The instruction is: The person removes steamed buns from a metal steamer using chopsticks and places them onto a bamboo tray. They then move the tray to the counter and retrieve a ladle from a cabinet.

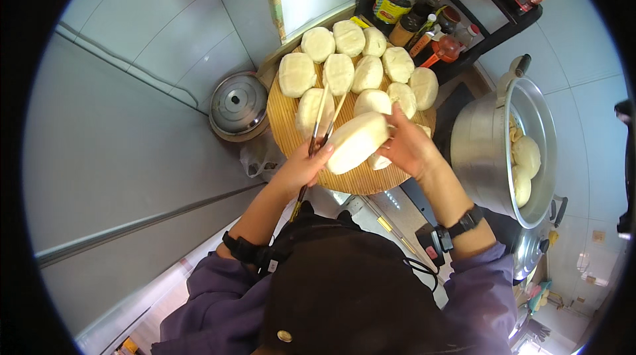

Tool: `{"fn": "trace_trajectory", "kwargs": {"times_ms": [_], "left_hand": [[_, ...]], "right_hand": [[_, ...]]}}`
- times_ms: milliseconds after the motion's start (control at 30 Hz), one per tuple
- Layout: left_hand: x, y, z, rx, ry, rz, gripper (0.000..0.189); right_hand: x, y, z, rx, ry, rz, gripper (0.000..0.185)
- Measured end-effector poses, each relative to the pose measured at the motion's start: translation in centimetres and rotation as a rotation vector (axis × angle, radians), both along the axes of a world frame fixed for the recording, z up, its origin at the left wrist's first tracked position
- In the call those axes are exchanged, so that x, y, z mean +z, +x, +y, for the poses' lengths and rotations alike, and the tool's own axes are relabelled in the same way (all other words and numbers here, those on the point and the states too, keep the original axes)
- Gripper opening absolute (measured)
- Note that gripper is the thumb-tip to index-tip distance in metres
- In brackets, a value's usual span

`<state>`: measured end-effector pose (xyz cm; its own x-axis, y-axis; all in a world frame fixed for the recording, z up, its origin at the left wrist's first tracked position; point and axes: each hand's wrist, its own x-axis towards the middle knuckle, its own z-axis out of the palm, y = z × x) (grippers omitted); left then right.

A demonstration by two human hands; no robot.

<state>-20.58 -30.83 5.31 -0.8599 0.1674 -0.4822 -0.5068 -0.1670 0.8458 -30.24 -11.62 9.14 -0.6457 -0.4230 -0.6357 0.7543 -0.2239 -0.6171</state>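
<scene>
Between my two hands, above a round slatted board (283,126), is a large steamed bun (358,142). My left hand (304,165) grips a pair of chopsticks (318,124) pointing away from me, and its thumb touches the bun's near left end. At the bun's far right end, my right hand (405,140) holds it with thumb and fingers. Several more pale buns (339,73) lie close together on the board, mostly on its far half. A few are partly hidden behind the held bun and my right hand.
On the right stands a tall aluminium steamer pot (477,131) with buns (525,156) inside. A black rack (497,39) with bottles and jars is at the back right. Left of the board sits a round metal lid (238,102), beside a large grey panel (134,156).
</scene>
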Motion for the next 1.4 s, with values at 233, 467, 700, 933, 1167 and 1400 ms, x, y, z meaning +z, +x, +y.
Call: {"fn": "trace_trajectory", "kwargs": {"times_ms": [233, 467, 700, 933, 1167, 1400], "left_hand": [[-8.2, 1.3, 0.3, 0.100, -0.273, 0.134, 0.040], [-6.5, 2.6, -0.6, 0.004, -0.914, 0.233, 0.024], [-0.1, 1.6, -3.0, -0.390, -1.424, 0.225, 0.022], [5.7, -0.7, -3.5, 0.138, -0.680, 0.321, 0.020], [15.7, -8.7, 7.5, -0.100, 0.951, 0.237, 0.029], [20.7, -9.8, 20.6, -0.255, 0.897, 0.008, 0.034]], "right_hand": [[-1.5, -1.4, -3.5, 0.172, 0.464, 0.353, 0.054], [-0.6, -0.2, -0.6, 0.299, 0.492, 0.513, 0.043], [3.0, 1.5, 5.2, 0.348, 0.557, 0.878, 0.032], [5.0, 2.8, 7.0, 0.285, 0.569, 0.856, 0.025], [11.3, 4.1, 6.4, 0.104, 0.683, 1.789, 0.068], [15.8, 7.2, 13.1, -0.142, 1.107, 2.129, 0.042]]}}
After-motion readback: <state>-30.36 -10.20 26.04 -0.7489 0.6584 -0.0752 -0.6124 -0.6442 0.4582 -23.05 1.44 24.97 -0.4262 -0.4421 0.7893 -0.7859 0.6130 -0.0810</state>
